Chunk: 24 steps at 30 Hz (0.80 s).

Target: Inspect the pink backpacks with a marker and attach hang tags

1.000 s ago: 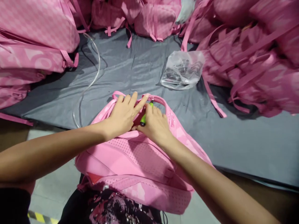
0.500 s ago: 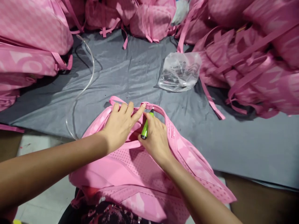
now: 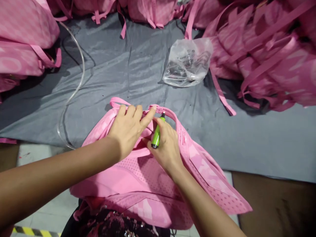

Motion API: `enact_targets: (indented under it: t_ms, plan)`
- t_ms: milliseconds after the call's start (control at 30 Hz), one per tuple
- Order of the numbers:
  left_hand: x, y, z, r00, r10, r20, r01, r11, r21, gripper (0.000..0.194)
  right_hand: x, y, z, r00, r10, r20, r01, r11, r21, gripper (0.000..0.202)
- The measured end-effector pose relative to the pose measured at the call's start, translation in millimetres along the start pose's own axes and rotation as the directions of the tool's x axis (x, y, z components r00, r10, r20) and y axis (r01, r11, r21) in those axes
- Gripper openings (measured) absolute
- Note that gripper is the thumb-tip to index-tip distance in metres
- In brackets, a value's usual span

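Note:
A pink backpack (image 3: 148,177) with a dotted mesh back panel lies half on the table's near edge and half toward my body. My left hand (image 3: 129,128) rests over its upper rim, fingers bent over the edge fabric and index finger reaching to the trim; the thumb is hidden. In my right hand (image 3: 165,141) is a slim green pen-like tool (image 3: 156,133) with black ends, its tip up against the pink trim near my left index finger. The right fingertips are partly hidden behind the tool and fabric.
Pink backpacks (image 3: 261,62) are heaped at the right, more along the back, and a stack (image 3: 27,29) at the left. A clear plastic bag (image 3: 189,62) with small contents lies on the grey cloth (image 3: 138,72). A transparent tube (image 3: 82,65) curves across the left side.
The view has tilted down slightly, so the table things sit higher in the picture. Both hands keep nearly the same hold; the green tool leans slightly differently.

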<state>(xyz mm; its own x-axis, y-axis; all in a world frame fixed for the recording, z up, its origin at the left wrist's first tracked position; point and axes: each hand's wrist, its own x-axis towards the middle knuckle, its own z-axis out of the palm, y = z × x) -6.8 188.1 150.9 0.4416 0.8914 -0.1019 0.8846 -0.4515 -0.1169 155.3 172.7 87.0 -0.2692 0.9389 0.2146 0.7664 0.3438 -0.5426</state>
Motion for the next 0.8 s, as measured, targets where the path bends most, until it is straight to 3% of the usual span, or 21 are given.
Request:
enact_targets:
  t_ms: [200, 400, 567, 800]
  plan:
    - [0.1, -14.2, -6.6, 0.991, 0.075, 0.107, -0.076, 0.997, -0.004, 0.095, 0.8, -1.1, 0.7, 1.000, 0.027, -0.001, -0.027, 1.000, -0.006, 0.063]
    - [3.8, -8.7, -3.8, 0.989, 0.013, 0.146, -0.024, 0.997, 0.074, 0.111, 3.4, -3.2, 0.2, 1.000, 0.026, 0.007, -0.026, 0.999, -0.022, 0.059]
    - [-0.1, -7.7, -6.5, 0.989, 0.002, 0.146, -0.012, 0.997, 0.070, 0.099, 3.2, -3.3, -0.6, 1.000, 0.011, -0.007, -0.011, 1.000, -0.006, 0.059]
    - [-5.6, -5.4, -11.0, 0.984, -0.138, 0.114, 0.130, 0.989, 0.073, 0.085, 3.5, -0.4, -0.5, 1.000, -0.007, -0.006, 0.007, 1.000, -0.011, 0.055]
